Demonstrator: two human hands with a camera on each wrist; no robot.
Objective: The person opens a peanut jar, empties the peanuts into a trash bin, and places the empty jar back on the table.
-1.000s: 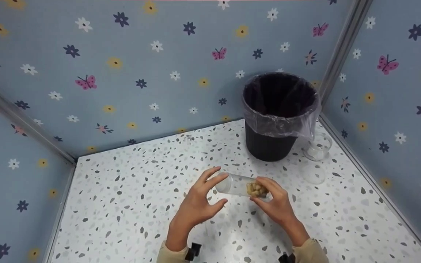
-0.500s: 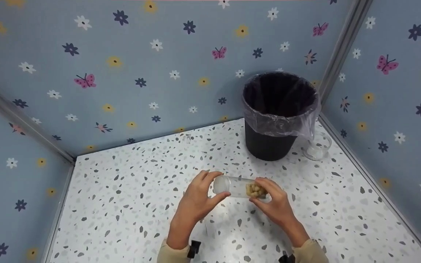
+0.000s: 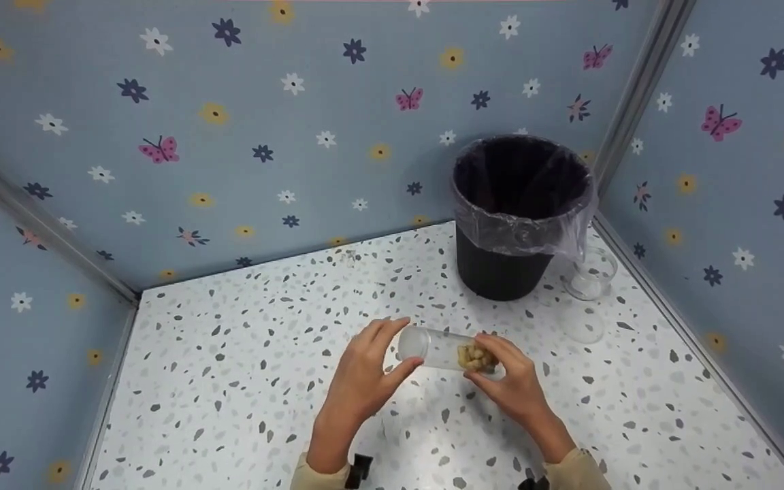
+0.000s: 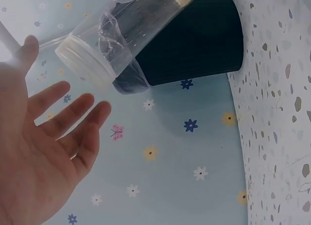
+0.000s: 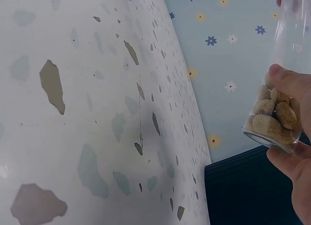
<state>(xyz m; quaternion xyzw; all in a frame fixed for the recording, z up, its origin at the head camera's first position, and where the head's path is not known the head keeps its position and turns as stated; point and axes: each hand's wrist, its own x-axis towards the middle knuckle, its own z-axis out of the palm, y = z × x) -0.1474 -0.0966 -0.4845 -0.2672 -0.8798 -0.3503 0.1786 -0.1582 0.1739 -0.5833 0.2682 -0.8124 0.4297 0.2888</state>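
My right hand (image 3: 518, 381) grips the bottom end of a clear jar (image 3: 443, 348), fingers and thumb pinched round it, right where the small tan lumps (image 5: 272, 120) sit. The jar is tipped on its side, up above the speckled surface (image 3: 229, 381). My left hand (image 4: 43, 152) is just beside the cloudy lid (image 4: 87, 62), its fingers loose and spread apart. Past the jar stands a black bin (image 3: 501, 272) with a see-through bag (image 3: 518, 235) over its rim.
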